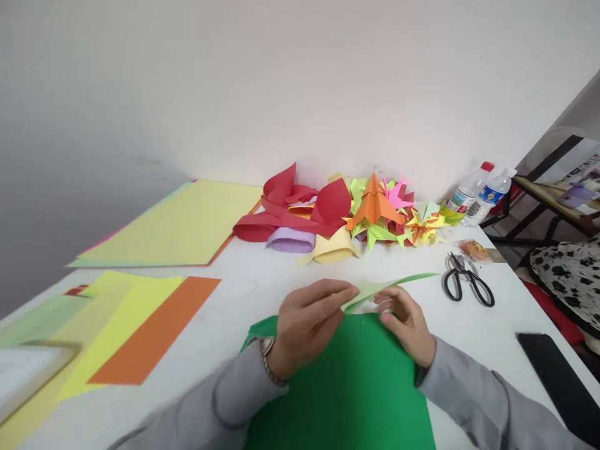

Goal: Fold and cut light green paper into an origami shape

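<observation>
A light green paper strip (pixel 370 295), curved and partly rolled, is held over the near middle of the table. My left hand (pixel 313 322) is closed on its left end, thumb hidden behind the palm. At the strip's underside, my right hand (pixel 404 319) has its fingers curled round the paper; the exact contact is partly hidden. The strip's thin pointed end sticks out to the right past this hand. Below both hands lies a dark green sheet (pixel 347 387), flat on the white table (pixel 244 325).
Black-handled scissors (pixel 462 281) lie to the right, near a black flat object (pixel 557 375). Folded paper figures (pixel 375 206) and red paper loops (pixel 300 212) stand by the wall. Large yellow sheets (pixel 187 219), an orange strip (pixel 159 331) and two bottles (pixel 487 197) are around.
</observation>
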A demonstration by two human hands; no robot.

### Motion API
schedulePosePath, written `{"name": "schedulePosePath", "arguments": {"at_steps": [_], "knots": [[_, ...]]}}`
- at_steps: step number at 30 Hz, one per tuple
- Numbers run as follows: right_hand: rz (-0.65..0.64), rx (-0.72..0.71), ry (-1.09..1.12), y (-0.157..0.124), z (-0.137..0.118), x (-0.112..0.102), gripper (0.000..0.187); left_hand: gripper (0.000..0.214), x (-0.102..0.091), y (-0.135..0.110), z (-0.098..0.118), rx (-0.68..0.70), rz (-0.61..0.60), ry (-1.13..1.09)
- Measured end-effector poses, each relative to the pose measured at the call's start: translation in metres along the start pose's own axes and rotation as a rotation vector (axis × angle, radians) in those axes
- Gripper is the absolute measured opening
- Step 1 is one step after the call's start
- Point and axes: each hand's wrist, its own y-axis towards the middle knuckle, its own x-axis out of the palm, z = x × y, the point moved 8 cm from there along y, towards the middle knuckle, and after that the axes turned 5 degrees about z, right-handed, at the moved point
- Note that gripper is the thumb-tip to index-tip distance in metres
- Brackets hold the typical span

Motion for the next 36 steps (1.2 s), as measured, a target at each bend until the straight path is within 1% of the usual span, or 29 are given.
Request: {"name": "schedulePosePath", "arguments": {"at_steps": [1, 2, 3, 5, 6, 7, 9, 11, 13, 15, 17, 22, 25, 29, 33, 36], "knots": [[0.002, 0.015, 0.053, 0.001, 0.001, -0.001, 0.037, 0.027, -0.001, -0.002, 0.007, 0.130, -0.024, 0.129], [-0.012, 0.026, 0.102, 0.001, 0.002, 0.001, 0.041, 0.030, 0.001, -0.007, 0.012, 0.257, -0.068, 0.227], [-0.042, 0.042, 0.153, 0.001, 0.003, 0.004, 0.045, 0.033, 0.006, -0.013, 0.014, 0.361, -0.123, 0.282], [-0.111, 0.104, 0.279, 0.000, 0.004, 0.012, 0.058, 0.034, 0.012, -0.025, 0.014, 0.503, -0.133, 0.311], [-0.116, 0.159, 0.352, -0.001, 0.007, 0.015, 0.061, 0.034, 0.018, -0.031, 0.012, 0.543, -0.160, 0.324], [-0.088, 0.215, 0.420, -0.002, 0.010, 0.016, 0.062, 0.033, 0.024, -0.037, 0.011, 0.584, -0.188, 0.326], [-0.007, 0.317, 0.512, -0.003, 0.017, 0.016, 0.058, 0.030, 0.034, -0.046, 0.010, 0.633, -0.245, 0.332], [0.055, 0.402, 0.547, -0.003, 0.023, 0.015, 0.053, 0.029, 0.040, -0.050, 0.009, 0.656, -0.276, 0.335], [0.093, 0.466, 0.549, -0.003, 0.028, 0.013, 0.045, 0.030, 0.041, -0.051, 0.009, 0.662, -0.286, 0.332], [0.098, 0.503, 0.550, -0.003, 0.031, 0.013, 0.038, 0.032, 0.041, -0.051, 0.008, 0.652, -0.303, 0.325], [0.088, 0.526, 0.560, -0.002, 0.032, 0.014, 0.036, 0.033, 0.041, -0.049, 0.007, 0.642, -0.311, 0.320], [0.080, 0.554, 0.585, -0.002, 0.033, 0.015, 0.042, 0.030, 0.041, -0.044, 0.012, 0.658, -0.310, 0.321], [0.063, 0.569, 0.581, -0.003, 0.033, 0.015, 0.041, 0.026, 0.041, -0.041, 0.017, 0.678, -0.312, 0.322], [0.049, 0.582, 0.575, -0.003, 0.033, 0.016, 0.039, 0.026, 0.041, -0.037, 0.018, 0.670, -0.311, 0.330], [0.046, 0.560, 0.574, -0.001, 0.030, 0.016, 0.039, 0.025, 0.041, -0.038, 0.017, 0.665, -0.307, 0.332], [0.033, 0.540, 0.528, 0.000, 0.029, 0.016, 0.034, 0.024, 0.040, -0.039, 0.015, 0.664, -0.303, 0.331]]}}
